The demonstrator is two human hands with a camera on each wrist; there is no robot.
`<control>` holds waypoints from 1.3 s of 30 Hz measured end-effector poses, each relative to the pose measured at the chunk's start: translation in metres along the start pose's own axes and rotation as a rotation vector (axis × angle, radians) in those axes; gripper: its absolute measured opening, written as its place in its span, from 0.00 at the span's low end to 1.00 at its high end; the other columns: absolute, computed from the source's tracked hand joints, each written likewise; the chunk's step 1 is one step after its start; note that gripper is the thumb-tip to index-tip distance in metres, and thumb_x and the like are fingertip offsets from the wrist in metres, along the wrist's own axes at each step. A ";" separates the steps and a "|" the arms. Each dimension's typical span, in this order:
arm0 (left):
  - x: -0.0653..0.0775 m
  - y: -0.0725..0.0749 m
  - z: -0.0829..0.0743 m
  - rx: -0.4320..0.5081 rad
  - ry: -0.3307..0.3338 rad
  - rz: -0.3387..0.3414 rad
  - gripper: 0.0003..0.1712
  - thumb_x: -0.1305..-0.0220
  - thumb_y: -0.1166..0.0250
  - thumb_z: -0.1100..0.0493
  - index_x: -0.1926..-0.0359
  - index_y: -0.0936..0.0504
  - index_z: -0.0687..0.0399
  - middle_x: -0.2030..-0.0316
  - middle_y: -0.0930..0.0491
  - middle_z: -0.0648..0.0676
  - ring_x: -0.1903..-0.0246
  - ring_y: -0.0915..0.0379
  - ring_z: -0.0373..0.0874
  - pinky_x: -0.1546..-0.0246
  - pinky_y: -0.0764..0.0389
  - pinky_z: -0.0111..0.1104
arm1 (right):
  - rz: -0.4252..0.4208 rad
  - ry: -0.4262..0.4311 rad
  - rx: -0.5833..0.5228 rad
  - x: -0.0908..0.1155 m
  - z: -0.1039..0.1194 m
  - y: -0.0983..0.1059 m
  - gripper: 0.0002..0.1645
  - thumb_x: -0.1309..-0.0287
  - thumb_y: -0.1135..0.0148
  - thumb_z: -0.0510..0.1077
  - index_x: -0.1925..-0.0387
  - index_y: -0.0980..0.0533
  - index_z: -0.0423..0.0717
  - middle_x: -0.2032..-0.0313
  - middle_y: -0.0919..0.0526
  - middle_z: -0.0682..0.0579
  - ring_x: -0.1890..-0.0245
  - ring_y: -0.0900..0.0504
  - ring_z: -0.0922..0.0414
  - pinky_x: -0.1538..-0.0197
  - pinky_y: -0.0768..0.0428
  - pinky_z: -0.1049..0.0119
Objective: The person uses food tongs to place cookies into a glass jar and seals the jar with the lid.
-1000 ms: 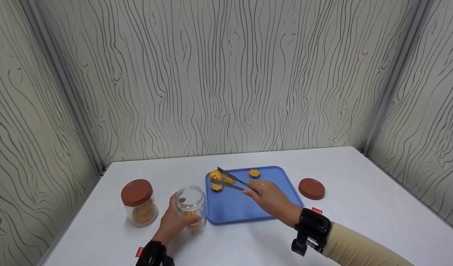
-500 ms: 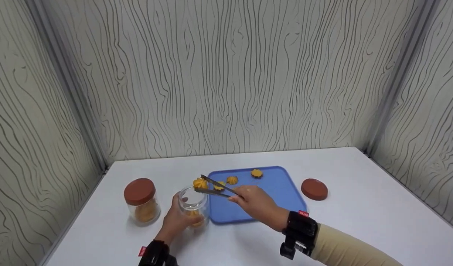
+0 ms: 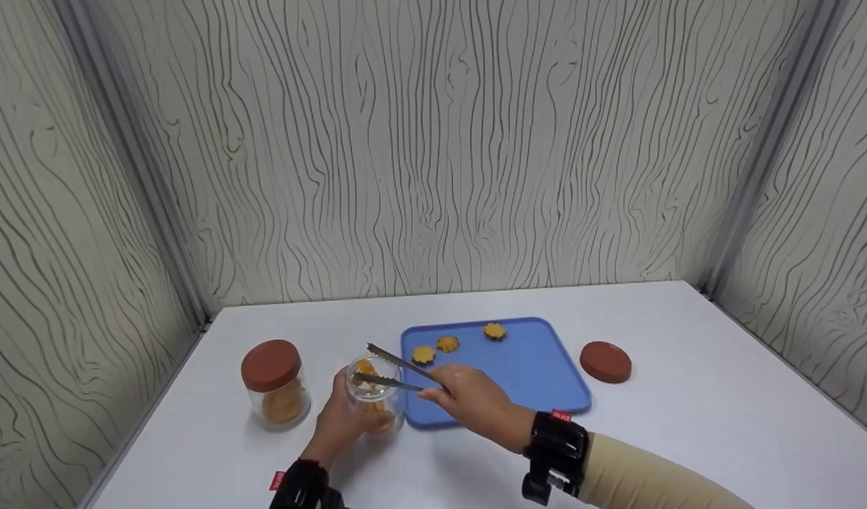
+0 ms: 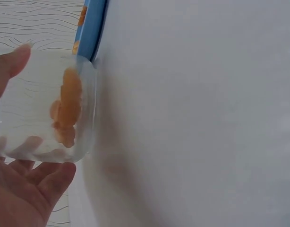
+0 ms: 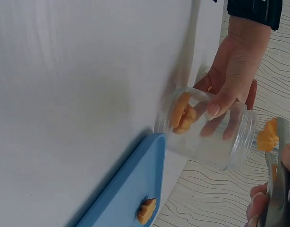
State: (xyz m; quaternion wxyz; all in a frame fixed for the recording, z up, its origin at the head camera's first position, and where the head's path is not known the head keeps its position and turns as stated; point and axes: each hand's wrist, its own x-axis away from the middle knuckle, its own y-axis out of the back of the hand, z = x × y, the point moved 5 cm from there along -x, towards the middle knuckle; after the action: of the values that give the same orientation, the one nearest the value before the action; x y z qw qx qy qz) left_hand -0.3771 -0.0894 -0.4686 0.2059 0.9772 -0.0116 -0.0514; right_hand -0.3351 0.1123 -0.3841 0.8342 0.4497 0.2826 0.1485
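Observation:
My left hand (image 3: 348, 417) grips a clear jar (image 5: 211, 146) around its side, thumb and fingers on opposite walls. Several orange-yellow flower-shaped cookies (image 4: 69, 106) lie at the jar's bottom. My right hand (image 3: 469, 403) holds metal tongs (image 3: 402, 375), whose arms stand apart over the jar's open mouth. One cookie (image 5: 268, 135) is at the tong tips, right at the rim in the right wrist view. On the blue tray (image 3: 490, 385) beside the jar lie a left cookie (image 3: 423, 354), a middle cookie (image 3: 447, 343) and a right cookie (image 3: 495, 330).
A second jar (image 3: 281, 403) with a brown-red lid (image 3: 271, 364) and cookies inside stands to the left. Right of the tray lies a loose brown-red lid (image 3: 605, 362). Patterned panels (image 3: 433, 155) enclose the white table (image 3: 653, 438) at the back and sides.
My right hand has moved left and down, carrying a cookie in the tongs from the tray's left corner to the jar's mouth. My left hand has stayed on the jar.

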 end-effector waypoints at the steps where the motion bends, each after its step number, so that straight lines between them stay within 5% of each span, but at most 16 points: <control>1: 0.000 0.000 -0.001 -0.008 -0.005 -0.001 0.64 0.61 0.18 0.59 0.30 0.50 0.66 0.39 0.32 0.72 0.41 0.34 0.66 0.41 0.34 0.57 | 0.007 -0.009 -0.008 0.000 -0.001 0.000 0.15 0.34 0.42 0.51 0.63 0.21 0.42 0.71 0.23 0.57 0.71 0.28 0.62 0.69 0.28 0.68; 7: 0.000 0.001 -0.002 -0.053 -0.015 -0.008 0.63 0.61 0.19 0.58 0.30 0.50 0.67 0.39 0.33 0.73 0.40 0.35 0.67 0.40 0.35 0.56 | 0.002 -0.042 -0.048 0.006 -0.010 0.005 0.18 0.33 0.42 0.50 0.56 0.20 0.40 0.69 0.21 0.55 0.70 0.27 0.61 0.69 0.28 0.67; 19: -0.001 0.004 -0.003 -0.038 -0.035 0.006 0.67 0.63 0.17 0.56 0.28 0.52 0.64 0.39 0.32 0.70 0.40 0.36 0.65 0.40 0.35 0.58 | -0.029 -0.122 -0.038 0.024 -0.046 0.019 0.16 0.32 0.44 0.52 0.64 0.22 0.42 0.75 0.31 0.58 0.75 0.33 0.61 0.70 0.34 0.64; 27: -0.005 -0.002 0.000 0.072 -0.013 0.022 0.64 0.62 0.18 0.60 0.30 0.51 0.66 0.37 0.36 0.72 0.38 0.38 0.65 0.38 0.37 0.56 | -0.046 -0.162 -0.010 0.029 -0.065 0.017 0.15 0.34 0.42 0.50 0.71 0.25 0.45 0.78 0.34 0.59 0.75 0.35 0.61 0.72 0.34 0.66; 39: -0.005 -0.002 0.002 0.105 0.003 0.064 0.65 0.59 0.19 0.59 0.29 0.55 0.64 0.36 0.37 0.71 0.37 0.39 0.66 0.38 0.38 0.56 | -0.038 -0.217 0.005 0.032 -0.080 0.011 0.18 0.35 0.39 0.48 0.78 0.32 0.46 0.81 0.39 0.58 0.78 0.38 0.61 0.74 0.39 0.67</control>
State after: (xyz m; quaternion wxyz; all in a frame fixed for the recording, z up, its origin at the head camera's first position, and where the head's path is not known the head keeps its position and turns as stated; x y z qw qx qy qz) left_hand -0.3822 -0.0881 -0.4710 0.1558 0.9858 -0.0454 -0.0427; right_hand -0.3580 0.1872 -0.4204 0.8614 0.4598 0.1996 0.0824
